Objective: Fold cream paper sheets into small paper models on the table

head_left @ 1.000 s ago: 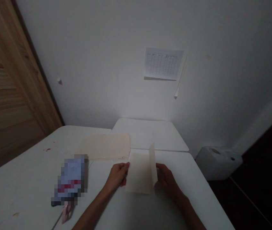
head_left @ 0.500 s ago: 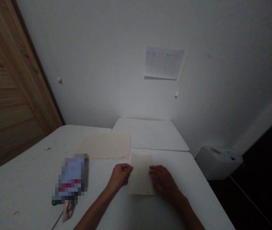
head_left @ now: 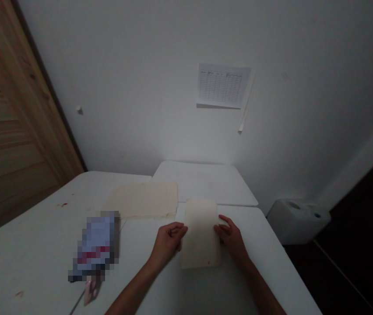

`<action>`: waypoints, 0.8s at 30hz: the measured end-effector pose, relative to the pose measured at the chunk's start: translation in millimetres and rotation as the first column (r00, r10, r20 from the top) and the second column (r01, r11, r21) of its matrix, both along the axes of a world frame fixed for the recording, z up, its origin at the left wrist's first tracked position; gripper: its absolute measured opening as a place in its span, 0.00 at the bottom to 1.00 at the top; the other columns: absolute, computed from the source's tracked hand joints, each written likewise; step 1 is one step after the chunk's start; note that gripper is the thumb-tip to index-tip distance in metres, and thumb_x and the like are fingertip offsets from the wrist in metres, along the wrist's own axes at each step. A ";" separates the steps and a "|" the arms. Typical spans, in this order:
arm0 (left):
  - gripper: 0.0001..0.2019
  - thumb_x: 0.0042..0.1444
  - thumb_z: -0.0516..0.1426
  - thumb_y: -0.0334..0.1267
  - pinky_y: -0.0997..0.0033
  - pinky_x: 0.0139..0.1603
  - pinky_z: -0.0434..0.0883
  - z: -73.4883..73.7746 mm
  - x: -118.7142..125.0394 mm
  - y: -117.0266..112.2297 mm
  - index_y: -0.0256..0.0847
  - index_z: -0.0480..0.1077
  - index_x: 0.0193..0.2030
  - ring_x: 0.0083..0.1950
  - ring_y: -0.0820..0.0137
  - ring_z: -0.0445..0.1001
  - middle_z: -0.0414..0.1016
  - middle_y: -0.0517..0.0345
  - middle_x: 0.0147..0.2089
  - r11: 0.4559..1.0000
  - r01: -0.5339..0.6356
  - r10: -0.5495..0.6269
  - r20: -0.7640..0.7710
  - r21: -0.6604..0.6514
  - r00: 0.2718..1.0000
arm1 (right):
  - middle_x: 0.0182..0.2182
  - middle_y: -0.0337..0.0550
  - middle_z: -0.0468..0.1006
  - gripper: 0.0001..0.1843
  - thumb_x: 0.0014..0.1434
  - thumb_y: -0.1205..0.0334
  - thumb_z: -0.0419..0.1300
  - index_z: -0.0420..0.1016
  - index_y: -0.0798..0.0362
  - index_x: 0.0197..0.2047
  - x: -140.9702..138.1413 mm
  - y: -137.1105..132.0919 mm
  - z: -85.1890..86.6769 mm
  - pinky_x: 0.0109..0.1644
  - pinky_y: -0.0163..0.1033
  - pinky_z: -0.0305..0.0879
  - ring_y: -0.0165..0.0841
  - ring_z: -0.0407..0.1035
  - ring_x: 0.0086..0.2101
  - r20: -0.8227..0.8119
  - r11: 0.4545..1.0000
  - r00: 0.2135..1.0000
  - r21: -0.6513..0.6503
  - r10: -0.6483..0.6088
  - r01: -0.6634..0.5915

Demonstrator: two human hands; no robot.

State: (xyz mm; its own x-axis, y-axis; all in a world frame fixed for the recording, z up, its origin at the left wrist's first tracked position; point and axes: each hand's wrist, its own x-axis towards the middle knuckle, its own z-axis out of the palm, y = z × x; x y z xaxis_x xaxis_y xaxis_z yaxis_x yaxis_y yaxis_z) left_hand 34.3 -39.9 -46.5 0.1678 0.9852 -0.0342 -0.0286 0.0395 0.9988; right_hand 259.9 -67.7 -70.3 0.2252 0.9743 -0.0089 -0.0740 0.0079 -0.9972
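Observation:
A narrow cream rectangle of paper, perhaps folded, is tilted up a little from the white table, with a small reddish mark near its lower right corner. My left hand pinches its left edge between thumb and fingers. On the opposite side, my right hand grips the right edge with thumb and fingertips, one finger standing off a little. Left of it and farther back lies a wider pile of cream sheets, touched by neither hand.
A blurred-out blue, white and red item rests on the left tabletop, a pinkish object just below it. A printed table sheet hangs on the wall. A white plastic container stands beyond the right table edge.
The cream paper has shifted slightly right and farther away, and appears raised. My right hand has gone from lying along the right edge to gripping it; my left hand keeps its pinch.

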 end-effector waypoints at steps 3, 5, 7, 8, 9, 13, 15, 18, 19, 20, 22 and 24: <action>0.20 0.44 0.63 0.55 0.79 0.14 0.49 -1.5 0.5 -0.2 0.38 0.70 0.28 0.12 0.79 0.54 0.59 0.68 0.14 0.999 -0.021 0.021 0.004 -0.033 1.000 | 0.28 0.42 0.80 0.38 0.44 0.44 0.69 0.65 0.54 0.54 0.0 -1.6 1.2 0.30 0.38 0.68 0.37 0.74 0.28 0.027 0.999 0.999 -0.009 0.044 -0.044; 0.21 0.44 0.62 0.56 0.78 0.14 0.49 -2.1 0.0 -0.1 0.38 0.70 0.26 0.11 0.79 0.53 0.58 0.68 0.14 0.998 -0.035 0.034 -0.020 -0.048 0.999 | 0.26 0.41 0.80 0.37 0.44 0.45 0.69 0.66 0.54 0.53 -0.2 -2.7 1.8 0.30 0.38 0.68 0.36 0.73 0.27 0.087 1.000 0.996 0.012 0.022 -0.023; 0.21 0.43 0.61 0.56 0.78 0.14 0.49 -2.4 -0.9 0.1 0.38 0.70 0.25 0.11 0.79 0.53 0.58 0.68 0.13 0.998 -0.041 0.039 -0.052 -0.050 0.998 | 0.26 0.41 0.80 0.36 0.45 0.46 0.69 0.66 0.54 0.53 -0.8 -3.9 2.7 0.30 0.39 0.68 0.37 0.73 0.27 0.140 0.999 0.990 0.032 -0.003 -0.002; 0.20 0.43 0.61 0.56 0.78 0.14 0.49 -2.6 -1.4 0.3 0.37 0.70 0.24 0.11 0.78 0.53 0.58 0.67 0.13 0.998 -0.042 0.039 -0.066 -0.049 0.997 | 0.26 0.42 0.80 0.35 0.45 0.46 0.69 0.67 0.54 0.52 -1.4 -4.5 3.3 0.31 0.39 0.68 0.38 0.74 0.28 0.158 0.999 0.987 0.038 -0.011 0.005; 0.20 0.43 0.61 0.56 0.77 0.14 0.50 -2.8 -1.9 0.5 0.37 0.70 0.24 0.12 0.78 0.54 0.59 0.67 0.13 0.998 -0.042 0.039 -0.078 -0.047 0.996 | 0.26 0.42 0.80 0.35 0.45 0.46 0.69 0.67 0.54 0.52 -2.1 -5.1 4.0 0.31 0.39 0.69 0.38 0.74 0.28 0.170 0.999 0.985 0.040 -0.018 0.011; 0.19 0.45 0.60 0.54 0.77 0.14 0.51 -4.8 -3.7 3.0 0.37 0.70 0.22 0.12 0.76 0.56 0.60 0.65 0.12 0.998 -0.046 0.041 -0.128 -0.031 0.991 | 0.26 0.42 0.80 0.34 0.46 0.45 0.68 0.68 0.53 0.52 -5.9 -7.1 5.5 0.30 0.40 0.69 0.39 0.74 0.28 0.198 0.999 0.980 0.039 -0.024 0.016; 0.19 0.46 0.59 0.54 0.76 0.15 0.51 -6.7 -4.2 4.4 0.37 0.70 0.22 0.12 0.76 0.57 0.60 0.65 0.12 0.999 -0.039 0.034 -0.153 -0.026 0.988 | 0.26 0.43 0.80 0.33 0.46 0.45 0.68 0.68 0.54 0.51 -7.5 -7.2 4.6 0.30 0.40 0.69 0.39 0.74 0.27 0.218 0.998 0.975 0.050 -0.035 0.025; 0.20 0.46 0.58 0.55 0.76 0.15 0.51 -9.7 -5.0 5.7 0.37 0.71 0.24 0.13 0.76 0.57 0.61 0.65 0.13 1.000 -0.007 0.001 -0.182 -0.030 0.983 | 0.26 0.44 0.80 0.32 0.46 0.46 0.68 0.68 0.54 0.50 -8.4 -6.8 2.1 0.30 0.40 0.69 0.39 0.74 0.27 0.235 0.996 0.970 0.065 -0.070 0.056; 0.20 0.46 0.59 0.55 0.76 0.15 0.51 -10.5 -5.4 5.8 0.36 0.71 0.24 0.13 0.76 0.57 0.61 0.65 0.13 0.999 0.007 -0.014 -0.191 -0.035 0.981 | 0.26 0.44 0.80 0.32 0.46 0.45 0.68 0.68 0.54 0.50 -8.1 -6.7 1.5 0.31 0.40 0.69 0.39 0.74 0.27 0.231 0.996 0.970 0.066 -0.079 0.065; 0.21 0.46 0.59 0.56 0.76 0.15 0.50 -11.0 -5.9 5.6 0.36 0.71 0.24 0.12 0.76 0.57 0.61 0.65 0.13 0.999 0.024 -0.031 -0.200 -0.040 0.979 | 0.26 0.44 0.80 0.32 0.46 0.45 0.68 0.68 0.54 0.50 -7.6 -6.7 1.1 0.31 0.40 0.69 0.39 0.74 0.27 0.225 0.995 0.970 0.066 -0.087 0.073; 0.21 0.44 0.60 0.56 0.76 0.14 0.49 -10.9 -7.0 4.6 0.37 0.70 0.22 0.12 0.76 0.56 0.61 0.65 0.13 0.997 0.059 -0.069 -0.217 -0.052 0.974 | 0.27 0.44 0.81 0.31 0.47 0.45 0.67 0.68 0.53 0.49 -6.0 -6.8 0.9 0.30 0.39 0.68 0.39 0.74 0.28 0.219 0.993 0.970 0.067 -0.109 0.096; 0.21 0.43 0.61 0.57 0.76 0.14 0.47 -9.7 -8.1 3.0 0.38 0.67 0.20 0.11 0.76 0.56 0.59 0.66 0.12 0.993 0.096 -0.108 -0.231 -0.066 0.967 | 0.28 0.44 0.81 0.29 0.48 0.45 0.66 0.68 0.53 0.49 -4.1 -6.8 0.9 0.30 0.39 0.68 0.39 0.74 0.28 0.228 0.989 0.963 0.071 -0.143 0.130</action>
State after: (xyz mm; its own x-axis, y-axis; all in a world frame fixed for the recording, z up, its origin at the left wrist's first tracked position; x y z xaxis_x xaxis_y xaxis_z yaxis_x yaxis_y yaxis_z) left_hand 26.3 -36.9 -56.2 0.2484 0.9590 -0.1365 0.2121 0.0836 0.9737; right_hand 255.8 -74.6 -69.4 0.3461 0.9315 0.1119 0.1645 0.0571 -0.9847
